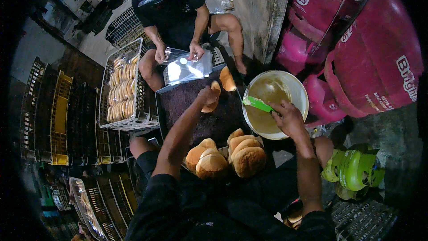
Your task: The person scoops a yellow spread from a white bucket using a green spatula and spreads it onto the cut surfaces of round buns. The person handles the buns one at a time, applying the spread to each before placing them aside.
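My left hand (208,96) grips a split bread bun (214,99) above the dark cloth-like work surface (180,107). In my right hand (287,115) is a green spatula (258,103), its blade at the left rim of a white bucket (302,98) that holds a tan, creamy spread (267,120). Another piece of bread (228,79) lies at the surface's far right corner. Close to my body sit two groups of round buns, one on the left (207,160) and one on the right (248,155).
Opposite me a person (170,16) handles clear plastic bags (189,65). A crate (140,93) of packed buns stands left, near upright stacked crates (60,117). Large pink gas cylinders (374,50) stand right, a small green one (352,170) nearer. A wooden board (260,10) rises beyond the bucket.
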`<control>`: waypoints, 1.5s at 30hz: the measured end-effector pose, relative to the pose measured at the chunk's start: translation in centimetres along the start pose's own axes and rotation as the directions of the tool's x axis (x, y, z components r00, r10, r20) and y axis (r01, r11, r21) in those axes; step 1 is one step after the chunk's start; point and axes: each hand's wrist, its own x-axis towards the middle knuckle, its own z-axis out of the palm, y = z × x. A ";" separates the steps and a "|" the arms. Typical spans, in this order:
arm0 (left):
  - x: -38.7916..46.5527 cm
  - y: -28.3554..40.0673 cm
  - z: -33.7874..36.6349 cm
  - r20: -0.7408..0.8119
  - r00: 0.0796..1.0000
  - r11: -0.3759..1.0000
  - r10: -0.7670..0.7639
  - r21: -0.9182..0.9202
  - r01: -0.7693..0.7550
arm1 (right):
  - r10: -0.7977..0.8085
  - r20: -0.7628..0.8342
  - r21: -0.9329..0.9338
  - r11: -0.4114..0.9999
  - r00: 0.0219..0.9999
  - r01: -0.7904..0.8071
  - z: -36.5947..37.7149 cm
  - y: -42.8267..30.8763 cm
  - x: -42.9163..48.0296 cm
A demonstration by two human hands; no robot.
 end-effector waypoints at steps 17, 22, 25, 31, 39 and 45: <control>-2.4 5.3 1.7 -0.541 0.840 0.999 0.047 0.049 -0.024 | -0.158 -0.199 -0.108 0.984 0.967 0.139 2.7 1.7 1.0; -15.3 10.0 2.1 -0.370 0.884 0.954 0.284 0.015 -0.300 | 0.126 0.056 -0.078 0.989 0.990 -0.122 -0.3 3.2 -0.2; -26.9 11.8 0.9 0.013 0.986 0.950 0.164 0.267 -0.161 | 0.258 0.170 -0.160 0.959 0.951 -0.232 -2.4 3.6 1.2; -31.9 11.4 3.0 0.149 0.989 0.989 0.014 0.144 -0.035 | 0.270 0.312 -0.150 0.961 0.911 -0.233 0.3 10.2 6.6; -29.5 5.0 1.1 -0.276 0.951 0.981 0.140 0.171 -0.094 | 0.559 0.595 0.319 0.495 0.577 -0.808 22.0 29.1 10.0; -32.0 10.9 2.3 -0.051 0.997 0.887 -0.064 0.454 0.080 | 0.511 0.388 -0.112 0.852 0.767 -0.512 32.7 22.6 8.2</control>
